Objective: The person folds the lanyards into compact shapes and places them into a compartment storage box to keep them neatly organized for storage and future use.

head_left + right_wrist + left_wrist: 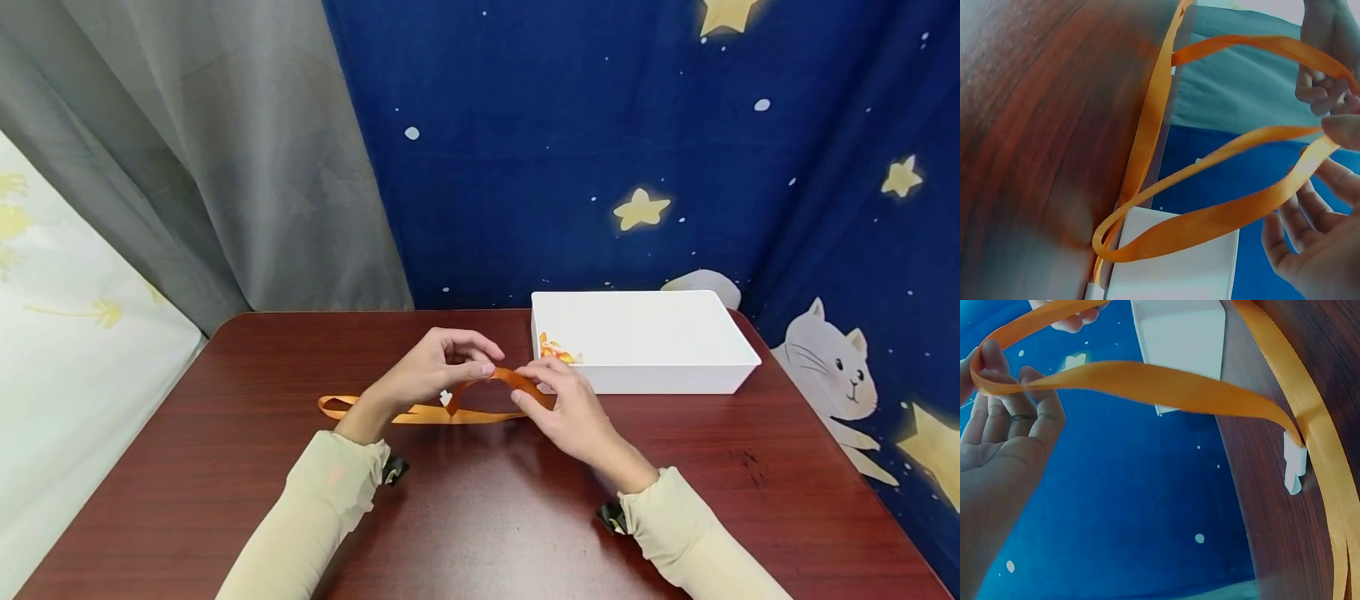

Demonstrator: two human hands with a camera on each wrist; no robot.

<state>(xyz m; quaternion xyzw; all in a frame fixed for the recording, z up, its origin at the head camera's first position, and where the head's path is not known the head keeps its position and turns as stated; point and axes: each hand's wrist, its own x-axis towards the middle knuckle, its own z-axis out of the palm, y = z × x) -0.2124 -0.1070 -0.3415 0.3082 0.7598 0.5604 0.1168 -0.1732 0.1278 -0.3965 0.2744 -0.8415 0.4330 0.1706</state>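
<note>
An orange lanyard strap arches between the two hands, above the table. My left hand pinches it between thumb and fingers at the arch's left side; in the left wrist view the band twists down from there to a small white plastic clip. At the other side my right hand pinches the strap under its thumb, and a loop hangs from that grip. More of the strap lies below the hands, with a folded end to the left.
A white box with an orange printed corner stands at the back right, just behind the right hand. The dark red wooden table ends at a blue star-patterned curtain and a grey curtain. Another white piece shows low in the right wrist view.
</note>
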